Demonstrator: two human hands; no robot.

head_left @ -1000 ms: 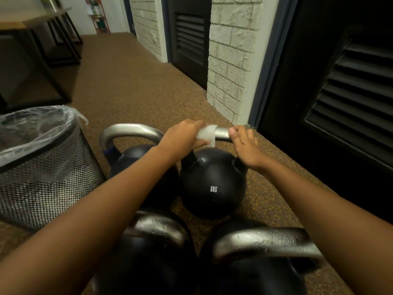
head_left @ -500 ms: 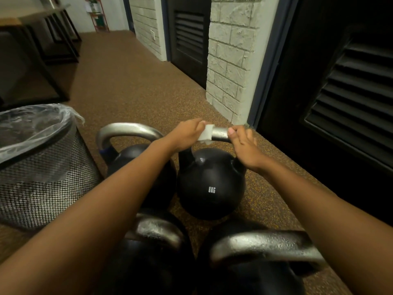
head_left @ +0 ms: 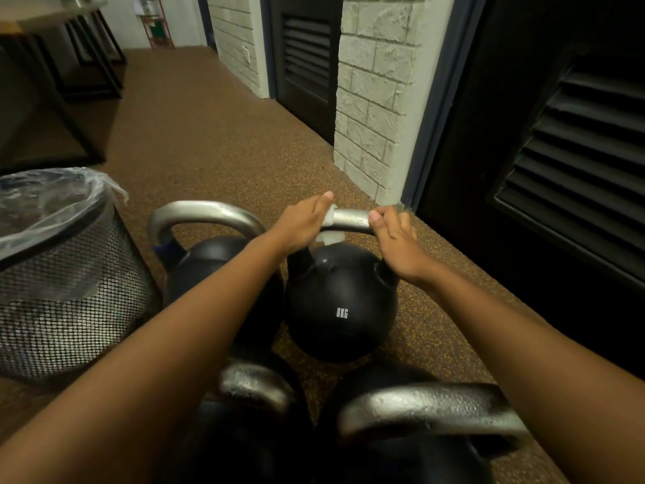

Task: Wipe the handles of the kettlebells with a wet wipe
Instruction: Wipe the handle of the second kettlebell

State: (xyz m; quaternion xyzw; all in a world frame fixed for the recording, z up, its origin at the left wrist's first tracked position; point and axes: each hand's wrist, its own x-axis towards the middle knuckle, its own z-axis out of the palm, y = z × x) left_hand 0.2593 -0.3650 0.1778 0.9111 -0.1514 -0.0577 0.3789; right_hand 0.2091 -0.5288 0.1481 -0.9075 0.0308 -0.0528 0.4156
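Observation:
Several black kettlebells with silver handles stand on the floor in front of me. The far right one, marked 8KG [head_left: 340,305], has a silver handle [head_left: 352,218] that both my hands are on. My left hand [head_left: 303,221] holds a white wet wipe [head_left: 328,227] wrapped round the handle's left end. My right hand [head_left: 396,239] grips the handle's right end. To its left stands another kettlebell [head_left: 206,260] with a tall handle [head_left: 202,213]. Two more handles [head_left: 256,382] [head_left: 429,406] lie close below me.
A black mesh bin [head_left: 69,284] with a clear plastic liner stands at the left. A stone-brick pillar [head_left: 370,99] and dark louvred doors [head_left: 572,162] line the right side. Brown speckled floor [head_left: 195,141] runs away ahead, with table legs [head_left: 66,110] at far left.
My left hand has slid the wipe leftward along the handle, baring more silver between my hands. My right hand has stayed on the right end.

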